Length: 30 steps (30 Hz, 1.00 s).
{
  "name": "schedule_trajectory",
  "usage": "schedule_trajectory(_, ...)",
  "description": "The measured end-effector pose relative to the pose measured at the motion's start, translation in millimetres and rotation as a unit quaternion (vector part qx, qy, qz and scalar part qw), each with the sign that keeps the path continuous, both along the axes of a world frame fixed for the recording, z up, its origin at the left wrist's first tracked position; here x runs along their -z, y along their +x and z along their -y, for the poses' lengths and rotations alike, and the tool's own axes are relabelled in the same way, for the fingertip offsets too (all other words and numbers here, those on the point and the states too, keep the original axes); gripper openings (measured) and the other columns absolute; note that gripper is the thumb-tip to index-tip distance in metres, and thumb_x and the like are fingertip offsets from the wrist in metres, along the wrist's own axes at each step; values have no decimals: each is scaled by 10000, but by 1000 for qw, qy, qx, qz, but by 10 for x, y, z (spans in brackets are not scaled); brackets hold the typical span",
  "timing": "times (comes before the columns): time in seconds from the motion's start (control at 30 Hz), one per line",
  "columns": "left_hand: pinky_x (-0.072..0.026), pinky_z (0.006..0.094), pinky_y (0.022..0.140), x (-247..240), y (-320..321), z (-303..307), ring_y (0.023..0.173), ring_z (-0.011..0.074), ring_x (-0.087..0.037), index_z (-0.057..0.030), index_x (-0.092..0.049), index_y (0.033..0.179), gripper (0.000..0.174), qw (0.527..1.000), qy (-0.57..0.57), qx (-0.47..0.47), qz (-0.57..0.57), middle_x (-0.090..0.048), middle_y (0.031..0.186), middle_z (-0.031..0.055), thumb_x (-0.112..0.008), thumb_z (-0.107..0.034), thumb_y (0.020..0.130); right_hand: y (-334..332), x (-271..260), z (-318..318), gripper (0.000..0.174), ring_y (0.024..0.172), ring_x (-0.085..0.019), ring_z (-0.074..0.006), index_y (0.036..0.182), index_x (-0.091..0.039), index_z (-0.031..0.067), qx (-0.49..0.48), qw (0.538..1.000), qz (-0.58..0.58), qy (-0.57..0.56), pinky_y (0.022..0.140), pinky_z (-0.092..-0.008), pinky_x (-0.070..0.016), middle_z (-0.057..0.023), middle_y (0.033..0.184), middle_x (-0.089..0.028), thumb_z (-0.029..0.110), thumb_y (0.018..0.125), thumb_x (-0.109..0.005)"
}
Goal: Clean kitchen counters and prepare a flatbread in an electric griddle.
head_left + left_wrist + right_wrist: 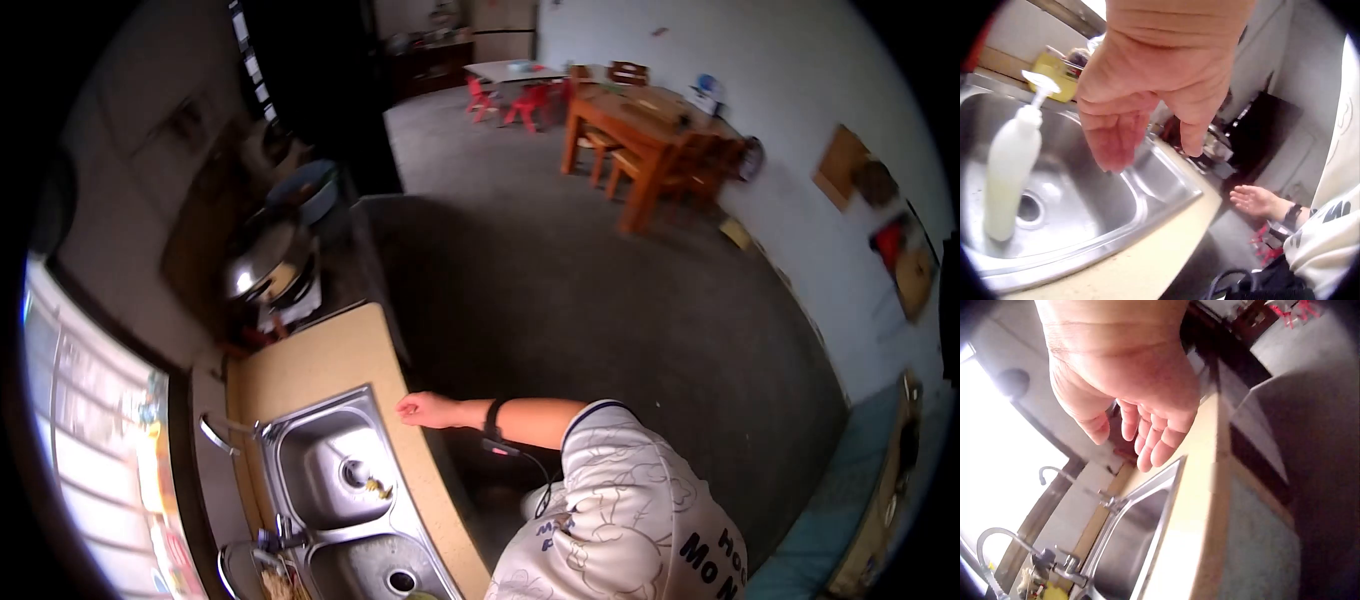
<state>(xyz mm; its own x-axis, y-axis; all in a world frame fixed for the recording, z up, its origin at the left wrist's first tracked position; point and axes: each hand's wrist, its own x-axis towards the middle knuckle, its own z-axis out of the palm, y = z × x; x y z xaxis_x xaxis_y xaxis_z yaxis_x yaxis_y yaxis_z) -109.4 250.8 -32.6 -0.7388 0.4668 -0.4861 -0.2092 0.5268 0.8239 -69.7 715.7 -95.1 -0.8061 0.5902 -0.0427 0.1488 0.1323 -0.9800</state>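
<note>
My right hand (425, 410) hangs over the front edge of the counter beside the sink, a dark band round its wrist. In the right wrist view the same hand (1129, 394) shows an empty palm with loosely bent fingers. My left hand (1154, 87), outside the head view, holds nothing; its fingers hang relaxed above the steel sink (1100, 194). A pump bottle (1013, 169) of pale yellowish liquid stands in that basin near the drain. A small yellow piece (377, 488) lies by the drain of the farther basin (310, 490).
Two curved faucets (1060, 472) rise behind the sink by a bright window (1004, 437). Farther along the counter (320, 355) are a lidded metal pot (270, 255) and a blue-grey basin (305, 190). Across the dark floor stands a wooden table (650, 120) with chairs.
</note>
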Motion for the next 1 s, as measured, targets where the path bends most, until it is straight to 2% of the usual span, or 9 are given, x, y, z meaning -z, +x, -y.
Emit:
schedule_trajectory(0.07,-430,298,905,200,-99,-192,1051,207,-535,75,-438,1218,466,997,50,32,42,-539,1177,175,-641,-85,830,778,-174,-108,371,935,-593,-157,1102,-563,3,65,997,-8,-40,823,-279,-467,-90,1008,-629,216,804,-628)
schedule_trajectory(0.13,-441,292,882,646,-359,-320,1049,203,-537,54,-427,1236,484,967,100,225,-66,-543,1176,169,-644,-93,830,1571,-346,-128,359,982,-581,-169,1122,-540,-1,132,990,0,-43,859,-288,-466,-113,1075,-600,192,830,-622)
schedule_trajectory(0.17,-447,289,871,982,-576,-480,1049,201,-538,44,-422,1246,493,904,161,355,-176,-545,1175,166,-645,-97,830,1934,-370,-110,350,985,-579,-168,1124,-538,0,176,983,-16,-51,861,-289,-467,-116,1078,-597,180,835,-619)
schedule_trajectory(0.2,-453,286,859,1520,-901,-681,1048,200,-539,34,-416,1255,502,743,290,502,-333,-547,1175,164,-646,-100,830,2277,-379,-83,341,988,-577,-168,1126,-535,0,219,974,-33,-57,862,-290,-467,-118,1080,-594,168,841,-617)
schedule_trajectory(0.27,-459,279,843,981,-427,-1160,1041,194,-541,24,-412,1263,519,857,220,425,-188,-553,1171,152,-656,-106,824,2967,-499,34,334,970,-581,-164,1122,-535,6,300,949,-95,-36,847,-291,-469,-109,1063,-598,168,842,-619)
schedule_trajectory(0.33,-448,295,865,964,-409,-1666,1058,205,-533,24,-400,1272,523,816,207,500,-203,-545,1185,154,-644,-134,837,3599,-640,183,307,951,-582,-155,1123,-531,5,377,912,-149,-57,838,-289,-472,-103,1042,-602,130,851,-603)
schedule_trajectory(0.53,-384,368,989,59,670,-2887,1136,160,-479,-130,-380,1316,590,855,131,502,1,-494,1258,104,-655,-293,820,5007,-997,755,310,939,-585,-143,1140,-507,2,571,786,-236,5,830,-274,-478,-90,1025,-605,128,869,-589)
schedule_trajectory(0.93,-453,349,897,-693,3315,-4555,1063,190,-522,-27,-402,1273,497,679,216,695,-96,-558,1157,106,-617,-169,849,6714,-1690,1533,291,855,-552,-85,1116,-530,48,737,633,-112,208,768,-243,-465,-29,985,-598,131,852,-618)
schedule_trajectory(1.0,-461,332,872,-824,3691,-4609,1015,204,-544,-14,-409,1258,459,704,141,693,-61,-573,1121,110,-599,-147,863,6881,-1725,1708,298,839,-546,-80,1124,-533,55,756,612,-101,207,758,-243,-460,-27,988,-599,131,850,-621)
